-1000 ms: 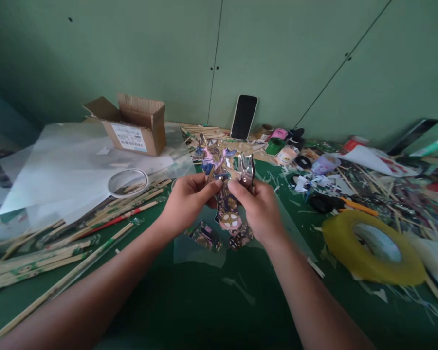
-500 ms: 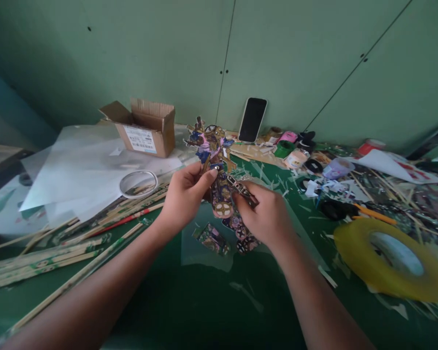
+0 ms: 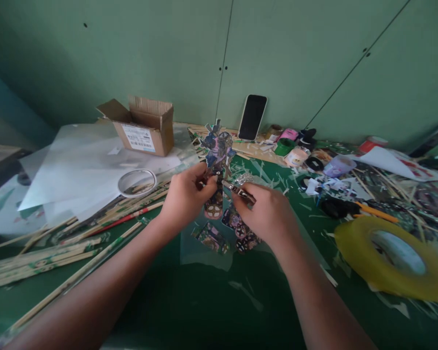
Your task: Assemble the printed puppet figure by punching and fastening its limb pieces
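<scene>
My left hand (image 3: 185, 195) is closed on a flat printed cut-out figure (image 3: 219, 145) in purple, blue and gold, pinching it near its middle between thumb and fingers. The figure stands upright, its round-ended lower part hanging below the thumb. In my right hand (image 3: 269, 210) is a small metal nail clipper (image 3: 240, 190), its tip close to the figure beside my left thumb. Whether the tip touches the figure I cannot tell. Under the hands lie a printed cut-out piece (image 3: 212, 238) and several dark patterned cut-outs (image 3: 247, 242) on a clear sheet.
Back left stands an open cardboard box (image 3: 142, 138) near a white tape ring (image 3: 136, 183) and bundled wooden sticks (image 3: 44, 265). A phone (image 3: 253, 117) leans on the green wall. To the right are a large yellow tape roll (image 3: 354, 257), scissors (image 3: 339, 209) and scraps.
The figure has turned and tilted in my left hand, its top moving right and its lower end left. The clipper tip has shifted slightly left, closer to my left thumb.
</scene>
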{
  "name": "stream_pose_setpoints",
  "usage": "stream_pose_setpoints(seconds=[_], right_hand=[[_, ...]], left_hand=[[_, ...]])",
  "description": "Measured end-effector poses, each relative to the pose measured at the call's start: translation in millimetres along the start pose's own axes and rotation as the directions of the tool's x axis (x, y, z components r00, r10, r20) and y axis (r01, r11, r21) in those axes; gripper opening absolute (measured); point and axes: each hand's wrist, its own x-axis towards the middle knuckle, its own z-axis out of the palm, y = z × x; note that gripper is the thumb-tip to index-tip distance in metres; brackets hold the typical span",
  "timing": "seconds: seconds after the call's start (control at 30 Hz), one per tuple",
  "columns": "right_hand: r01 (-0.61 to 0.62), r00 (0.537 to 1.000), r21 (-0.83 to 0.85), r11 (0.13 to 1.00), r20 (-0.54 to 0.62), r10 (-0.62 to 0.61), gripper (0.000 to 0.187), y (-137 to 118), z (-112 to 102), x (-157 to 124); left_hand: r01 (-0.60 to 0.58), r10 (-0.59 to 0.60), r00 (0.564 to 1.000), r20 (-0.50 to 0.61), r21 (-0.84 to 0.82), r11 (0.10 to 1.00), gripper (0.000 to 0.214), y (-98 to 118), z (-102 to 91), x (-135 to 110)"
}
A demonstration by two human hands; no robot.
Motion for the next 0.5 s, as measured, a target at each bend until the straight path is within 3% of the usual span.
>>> stream_pose_setpoints(seconds=[0.2,0.5], right_hand=[[-0.062,0.995,-0.04,0.997,0.074,0.065,0.019,-2.7,-2.7,2.0],[-0.036,0.995,-0.066,0.997,0.093,0.042,0.011,3.7,-4.4,1.8]], left_hand=[[-0.018,0.017,1.0,0.013,0.036,0.999,0.031,-2.8,2.3,-2.3],[-0.101,0.095,0.994,0.05,0.134,0.986,0.033,-3.9,2.9,-2.1]])
